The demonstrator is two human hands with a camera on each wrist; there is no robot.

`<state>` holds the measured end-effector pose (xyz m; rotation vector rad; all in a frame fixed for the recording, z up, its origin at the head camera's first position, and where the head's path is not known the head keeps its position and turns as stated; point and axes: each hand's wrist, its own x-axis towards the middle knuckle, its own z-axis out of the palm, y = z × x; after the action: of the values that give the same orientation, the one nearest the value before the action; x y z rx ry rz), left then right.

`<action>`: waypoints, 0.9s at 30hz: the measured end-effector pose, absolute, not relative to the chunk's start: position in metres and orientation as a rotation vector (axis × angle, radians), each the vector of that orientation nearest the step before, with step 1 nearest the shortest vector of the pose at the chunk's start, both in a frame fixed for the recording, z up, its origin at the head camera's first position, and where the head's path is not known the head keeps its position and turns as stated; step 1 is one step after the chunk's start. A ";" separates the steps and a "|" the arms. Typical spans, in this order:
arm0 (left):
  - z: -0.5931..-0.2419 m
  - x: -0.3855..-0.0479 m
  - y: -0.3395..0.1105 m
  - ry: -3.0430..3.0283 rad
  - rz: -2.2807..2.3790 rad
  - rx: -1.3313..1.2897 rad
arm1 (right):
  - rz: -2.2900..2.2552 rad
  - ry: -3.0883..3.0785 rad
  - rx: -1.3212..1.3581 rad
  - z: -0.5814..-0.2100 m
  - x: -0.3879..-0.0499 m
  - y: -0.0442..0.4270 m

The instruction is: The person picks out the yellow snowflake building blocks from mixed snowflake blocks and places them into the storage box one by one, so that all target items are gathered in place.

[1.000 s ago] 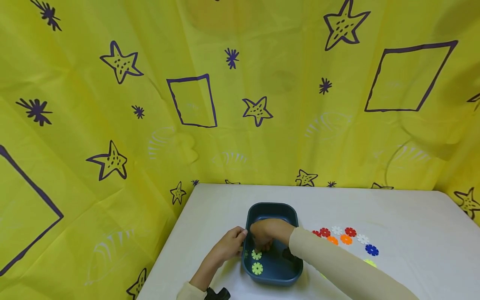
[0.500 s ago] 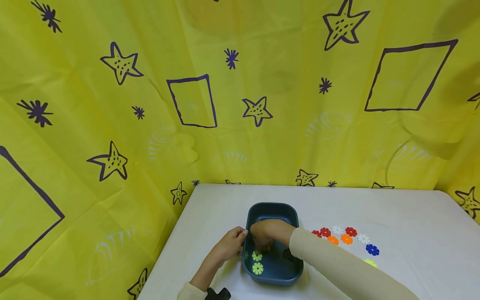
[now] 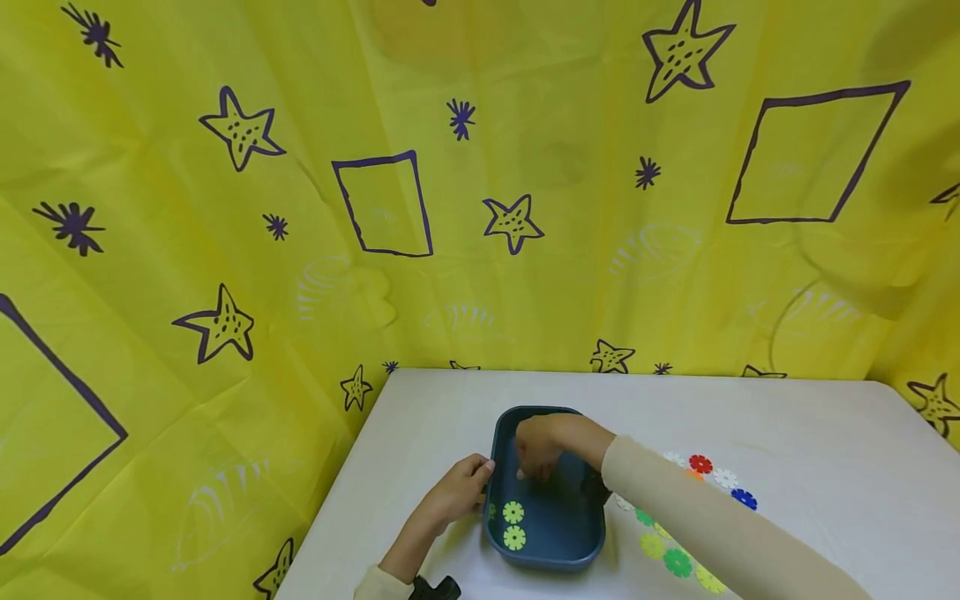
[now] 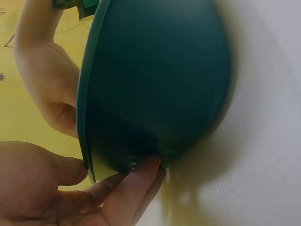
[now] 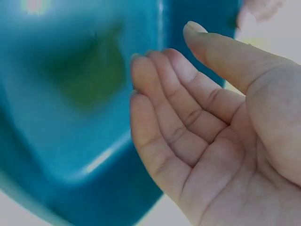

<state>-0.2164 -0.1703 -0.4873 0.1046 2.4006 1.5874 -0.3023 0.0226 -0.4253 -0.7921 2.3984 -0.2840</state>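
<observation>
A dark blue-teal rectangular tub (image 3: 551, 546) stands on the table, with two notched yellow-green plastic discs (image 3: 513, 537) lying flat near its front left corner. My left hand (image 3: 461, 487) grips the tub's left side. Seen from the left wrist, the thumb of that hand (image 4: 108, 193) is at the rim and the fingers touch the tub's outer wall (image 4: 160, 61). Over the tub's inside is my right hand (image 3: 538, 446). The right wrist view shows its palm (image 5: 221, 160) bare, fingers loosely bent and thumb apart, holding nothing.
Right of the tub, loose notched discs lie on the white table (image 3: 450, 400): a red one (image 3: 701, 463), a blue one (image 3: 744, 498), a green one (image 3: 677, 562) and several others. My right forearm (image 3: 697, 500) covers some. A patterned yellow cloth (image 3: 570, 292) hangs behind.
My right hand has lifted from the discs and moved back and to the right inside the tub. The two yellow-green discs stay put. My left hand keeps its place.
</observation>
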 end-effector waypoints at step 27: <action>-0.487 -0.218 -0.171 2.396 1.580 0.094 | -0.771 2.442 -0.815 -0.366 -0.316 0.196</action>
<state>-0.2176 -0.1710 -0.4873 0.0941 2.3963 1.5803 -0.3163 0.1962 -0.3660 -0.8155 2.4422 -0.7708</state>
